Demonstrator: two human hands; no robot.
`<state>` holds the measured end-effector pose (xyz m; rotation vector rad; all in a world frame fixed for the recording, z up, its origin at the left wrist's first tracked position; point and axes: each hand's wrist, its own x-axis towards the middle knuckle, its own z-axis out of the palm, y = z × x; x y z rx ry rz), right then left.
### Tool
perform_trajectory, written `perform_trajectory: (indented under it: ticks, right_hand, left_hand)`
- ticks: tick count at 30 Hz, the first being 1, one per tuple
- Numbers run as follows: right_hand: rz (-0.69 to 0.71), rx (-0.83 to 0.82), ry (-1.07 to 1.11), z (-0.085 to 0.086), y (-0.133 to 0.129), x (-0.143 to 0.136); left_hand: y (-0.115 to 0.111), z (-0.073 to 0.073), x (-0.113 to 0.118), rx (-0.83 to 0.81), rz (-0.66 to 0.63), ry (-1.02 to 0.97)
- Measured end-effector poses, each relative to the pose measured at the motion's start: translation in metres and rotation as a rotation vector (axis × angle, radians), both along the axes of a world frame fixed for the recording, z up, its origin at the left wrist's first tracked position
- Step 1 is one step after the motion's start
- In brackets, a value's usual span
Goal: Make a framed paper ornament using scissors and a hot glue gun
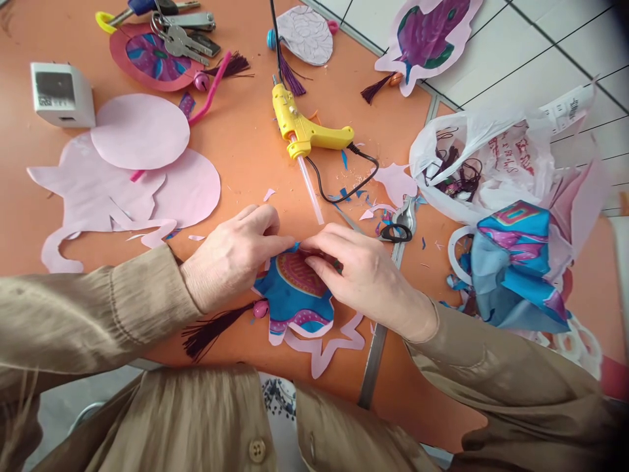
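A blue and pink patterned fabric piece (295,298) with a pale pink edge lies on the orange table near its front edge. My left hand (236,252) presses its fingertips on the piece's upper edge. My right hand (356,272) pinches the same upper edge, its fingertips close to the left ones. A pink bell (261,309) with a dark tassel (211,334) sticks out at the piece's left. Under and below the piece lies a pink jagged offcut (322,357). What the fingertips cover is hidden.
Beyond my hands lies a yellow glue gun (289,121) with its cord. Pink cutouts (142,131), a white charger (63,95) and keys (179,42) are at left. Scissors (396,232), scraps, a plastic bag (491,164) and blue fabric (511,282) are at right.
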<state>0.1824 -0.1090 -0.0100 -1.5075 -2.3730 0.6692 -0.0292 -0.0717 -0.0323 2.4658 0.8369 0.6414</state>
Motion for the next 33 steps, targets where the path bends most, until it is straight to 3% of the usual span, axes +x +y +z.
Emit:
perform_trajectory:
  ticks: [10,24,33]
  right_hand:
    - [-0.003,0.058,-0.012,-0.004,0.006,0.0]
    - [0.047,0.062,-0.203,-0.002,0.009,-0.006]
    - [0.023,-0.068,-0.132,0.002,0.015,-0.007]
  left_hand:
    - [0.006,-0.005,-0.002,-0.03,-0.024,-0.103]
    - [-0.004,-0.001,0.001,0.032,-0.021,0.017]
    - [-0.005,-0.005,0.006,0.019,0.036,0.027]
